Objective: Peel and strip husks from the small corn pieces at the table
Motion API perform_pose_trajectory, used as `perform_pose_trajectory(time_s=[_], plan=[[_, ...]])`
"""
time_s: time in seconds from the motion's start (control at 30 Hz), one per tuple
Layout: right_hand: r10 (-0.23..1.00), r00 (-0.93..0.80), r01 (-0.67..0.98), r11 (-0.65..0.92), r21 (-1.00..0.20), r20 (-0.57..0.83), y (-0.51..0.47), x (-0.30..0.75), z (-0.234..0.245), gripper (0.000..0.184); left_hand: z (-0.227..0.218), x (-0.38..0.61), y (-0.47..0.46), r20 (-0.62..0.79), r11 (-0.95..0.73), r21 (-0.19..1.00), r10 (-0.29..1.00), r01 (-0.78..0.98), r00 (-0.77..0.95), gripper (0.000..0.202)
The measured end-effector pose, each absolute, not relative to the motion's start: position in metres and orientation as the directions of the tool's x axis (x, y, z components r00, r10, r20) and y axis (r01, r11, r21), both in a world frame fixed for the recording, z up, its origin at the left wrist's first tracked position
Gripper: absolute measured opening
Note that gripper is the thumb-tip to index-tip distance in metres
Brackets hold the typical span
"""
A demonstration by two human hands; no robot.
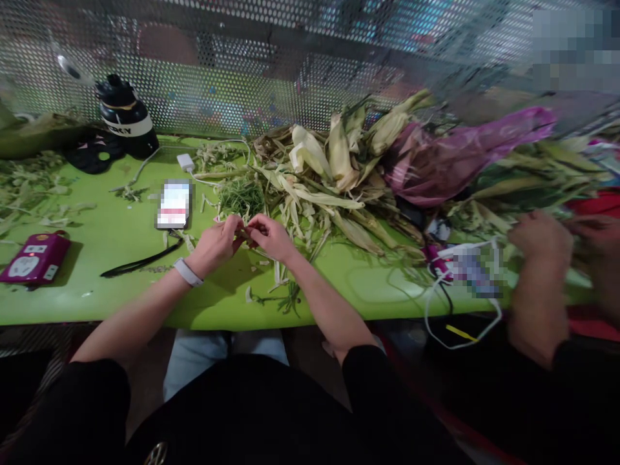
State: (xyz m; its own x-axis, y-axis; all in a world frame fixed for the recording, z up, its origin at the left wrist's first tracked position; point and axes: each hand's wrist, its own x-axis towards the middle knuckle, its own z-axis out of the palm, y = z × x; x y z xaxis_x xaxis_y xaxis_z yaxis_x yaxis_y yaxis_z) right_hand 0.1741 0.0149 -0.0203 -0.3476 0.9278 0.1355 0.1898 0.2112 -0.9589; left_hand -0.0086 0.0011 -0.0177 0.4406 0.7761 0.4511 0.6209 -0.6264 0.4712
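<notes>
My left hand [216,245] and my right hand [272,237] meet over the green table, their fingertips pinched close together. Between them shows a small greenish piece of plant, mostly hidden by the fingers; its exact kind cannot be made out. Just behind my hands lies a heap of thin green strips [241,196]. To its right spreads a big pile of dried corn husks [334,161]. Loose pale husk shreds [276,276] and a small green sprig [290,298] lie in front of my right hand.
On the left are a phone [173,205] with a black strap [140,263], a purple box [36,258] and a black bottle [126,119]. Rightward lie a pink plastic bag [445,161], a white cable [429,316] and a co-worker's hands [541,239]. A perforated metal panel [203,77] stands behind the table.
</notes>
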Motion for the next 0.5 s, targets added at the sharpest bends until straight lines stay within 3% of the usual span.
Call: perform_pose_trajectory(time_s=[0.13, 0.3, 0.5], plan=[[0.927, -0.325, 0.316, 0.294, -0.902, 0.188, 0.015, 0.175, -0.018, 0.013, -0.015, -0.007, 0.001, 0.406, -0.609, 0.407, 0.788, 0.681, 0.462, 0.03], [0.884, -0.282, 0.49, 0.467, -0.736, 0.373, 0.012, 0.175, -0.013, 0.011, -0.01, -0.007, -0.002, 0.318, -0.567, 0.402, 0.822, 0.719, 0.471, 0.03], [0.873, -0.157, 0.36, 0.486, -0.796, 0.462, 0.008, 0.175, -0.006, 0.02, -0.006, -0.008, 0.001, 0.298, -0.583, 0.575, 0.802, 0.574, 0.517, 0.015]])
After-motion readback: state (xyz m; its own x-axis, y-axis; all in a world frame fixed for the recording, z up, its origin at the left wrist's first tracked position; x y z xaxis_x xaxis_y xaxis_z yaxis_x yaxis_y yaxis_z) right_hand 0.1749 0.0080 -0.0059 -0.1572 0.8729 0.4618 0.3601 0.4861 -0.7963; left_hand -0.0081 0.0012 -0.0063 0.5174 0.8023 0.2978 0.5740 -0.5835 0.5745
